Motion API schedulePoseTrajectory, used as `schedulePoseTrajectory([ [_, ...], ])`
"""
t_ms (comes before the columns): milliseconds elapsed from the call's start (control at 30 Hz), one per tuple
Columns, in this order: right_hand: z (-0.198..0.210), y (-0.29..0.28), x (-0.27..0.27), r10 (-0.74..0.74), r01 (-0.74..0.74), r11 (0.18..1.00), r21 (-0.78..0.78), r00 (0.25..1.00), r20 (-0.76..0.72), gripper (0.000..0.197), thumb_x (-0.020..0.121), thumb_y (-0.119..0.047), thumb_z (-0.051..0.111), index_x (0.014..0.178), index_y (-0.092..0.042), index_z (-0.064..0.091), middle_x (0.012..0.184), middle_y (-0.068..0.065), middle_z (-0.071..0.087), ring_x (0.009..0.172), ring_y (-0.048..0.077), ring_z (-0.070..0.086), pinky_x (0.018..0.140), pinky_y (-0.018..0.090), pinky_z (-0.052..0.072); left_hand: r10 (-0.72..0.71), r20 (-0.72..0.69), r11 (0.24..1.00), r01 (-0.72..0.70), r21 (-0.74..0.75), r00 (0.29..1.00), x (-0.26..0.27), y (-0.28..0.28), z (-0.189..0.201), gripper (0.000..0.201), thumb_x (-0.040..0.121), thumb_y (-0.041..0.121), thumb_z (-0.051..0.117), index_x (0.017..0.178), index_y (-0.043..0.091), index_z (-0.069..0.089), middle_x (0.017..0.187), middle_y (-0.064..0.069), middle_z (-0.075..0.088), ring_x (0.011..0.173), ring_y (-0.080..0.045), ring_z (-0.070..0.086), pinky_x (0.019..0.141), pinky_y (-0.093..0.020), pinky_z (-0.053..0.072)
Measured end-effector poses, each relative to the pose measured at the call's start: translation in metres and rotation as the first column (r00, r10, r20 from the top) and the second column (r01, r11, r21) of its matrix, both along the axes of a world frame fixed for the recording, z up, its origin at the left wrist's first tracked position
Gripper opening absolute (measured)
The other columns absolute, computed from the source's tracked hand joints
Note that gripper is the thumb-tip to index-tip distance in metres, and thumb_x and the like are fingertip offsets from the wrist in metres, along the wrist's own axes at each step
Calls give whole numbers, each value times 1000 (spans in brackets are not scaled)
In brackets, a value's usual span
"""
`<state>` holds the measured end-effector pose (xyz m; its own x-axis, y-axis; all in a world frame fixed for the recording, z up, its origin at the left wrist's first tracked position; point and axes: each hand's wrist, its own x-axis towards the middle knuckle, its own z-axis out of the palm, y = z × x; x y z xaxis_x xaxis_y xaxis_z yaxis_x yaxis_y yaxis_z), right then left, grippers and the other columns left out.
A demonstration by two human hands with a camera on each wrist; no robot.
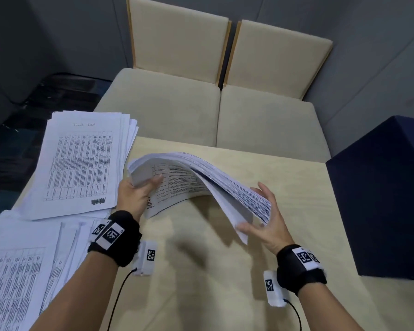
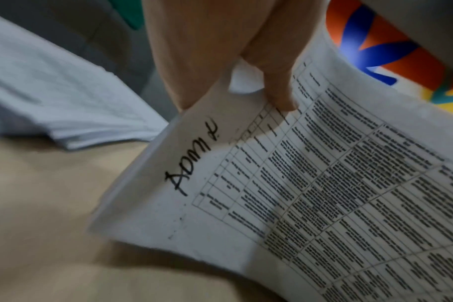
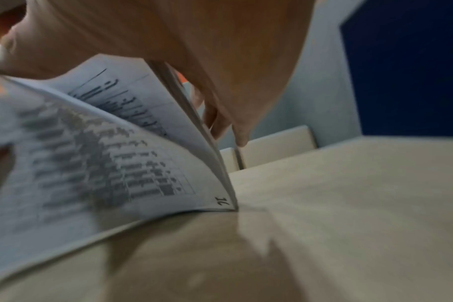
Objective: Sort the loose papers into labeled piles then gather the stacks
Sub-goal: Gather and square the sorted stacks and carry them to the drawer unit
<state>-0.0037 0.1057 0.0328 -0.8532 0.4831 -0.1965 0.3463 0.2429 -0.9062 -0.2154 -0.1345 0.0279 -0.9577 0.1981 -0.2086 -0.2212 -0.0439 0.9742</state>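
A thick paper stack (image 1: pixel 201 173) hangs arched over the table (image 1: pixel 201 283), held at both ends. My left hand (image 1: pixel 142 186) grips its left end, thumb on the printed table. In the left wrist view the thumb presses the top sheet (image 2: pixel 323 183) just past a handwritten label (image 2: pixel 192 161). My right hand (image 1: pixel 263 216) holds the right end, with its fingers spread along the fanned edges and its thumb under the lowest sheet. Seen from the right wrist, the stack's corner (image 3: pixel 220 202) touches the tabletop, with my right hand (image 3: pixel 194 40) pinching the sheets above it.
A pile headed "Task List" (image 1: pixel 81 163) lies at the table's far left. Another printed pile (image 1: pixel 17 271) sits at the near left. Two beige chairs (image 1: pixel 177 103) stand beyond the far edge. A dark blue box (image 1: pixel 380 199) stands at the right.
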Motion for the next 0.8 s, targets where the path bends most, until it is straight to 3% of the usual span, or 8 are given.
schedulePoseTrajectory([
  [167, -2, -4, 2, 145, -178, 967, 182, 973, 181, 148, 35, -61, 96, 151, -51, 6, 153, -32, 27, 139, -7, 32, 116, 27, 28, -107, -98, 994, 103, -47, 989, -17, -8, 45, 14, 78, 12, 79, 91, 12, 75, 81, -2, 77, 75, -18, 73, 64, -27, 57],
  [267, -5, -11, -4, 156, -187, 950, 251, 978, 140, 128, 49, -52, 96, 152, -38, 21, 149, -22, 37, 133, -3, 38, 108, 14, 29, -187, -159, 981, 175, -82, 969, -28, -15, 79, 14, 76, 12, 80, 89, 11, 74, 80, -5, 76, 72, -20, 72, 64, -31, 58],
  [333, -7, -13, -5, 87, -125, 932, 341, 989, 123, 84, 62, -38, 93, 130, -38, 46, 129, -10, 54, 117, 9, 52, 95, 19, 40, -215, -186, 976, 203, -83, 959, -31, -21, 94, 14, 75, 10, 80, 87, 9, 74, 82, -8, 76, 74, -24, 71, 68, -34, 60],
  [400, -6, -12, -3, -38, -1, 948, 320, 992, 117, 59, 68, -28, 88, 117, -29, 56, 118, -5, 62, 111, 16, 59, 89, 31, 49, -235, -173, 972, 230, -50, 956, -30, -24, 100, 18, 76, 9, 80, 92, 5, 74, 90, -13, 76, 82, -30, 73, 75, -39, 59],
  [467, -3, -7, 4, -126, 119, 972, 203, 992, 18, 53, 71, -25, 86, 118, -16, 63, 117, -2, 70, 111, 16, 65, 88, 35, 54, -267, -140, 964, 265, -35, 954, -27, -24, 96, 21, 77, 9, 78, 97, 4, 74, 95, -13, 76, 87, -33, 73, 80, -41, 57],
  [600, 49, -15, 37, -211, 181, 962, -203, 968, -136, 32, 83, -15, 75, 114, -10, 68, 109, -1, 75, 102, 12, 71, 81, 25, 55, -314, -65, 950, 313, -12, 947, -5, -16, 81, 26, 80, 6, 73, 106, 4, 72, 101, -12, 75, 95, -31, 72, 86, -41, 56],
  [667, 68, -13, 59, -139, 107, 958, -267, 984, -108, 32, 88, -17, 70, 120, -13, 67, 116, -1, 74, 107, 15, 70, 88, 28, 56, -347, -44, 938, 347, -11, 937, 13, -7, 76, 28, 83, 4, 71, 110, 1, 70, 102, -12, 75, 96, -30, 72, 86, -40, 57],
  [800, 88, 6, 108, -65, 52, 970, -237, 997, -48, 34, 94, -21, 64, 128, -16, 63, 122, -1, 71, 112, 18, 68, 97, 38, 53, -415, -5, 910, 415, 7, 910, 55, 13, 63, 26, 87, 4, 66, 112, 1, 67, 102, -10, 75, 91, -27, 73, 67, -29, 59],
])
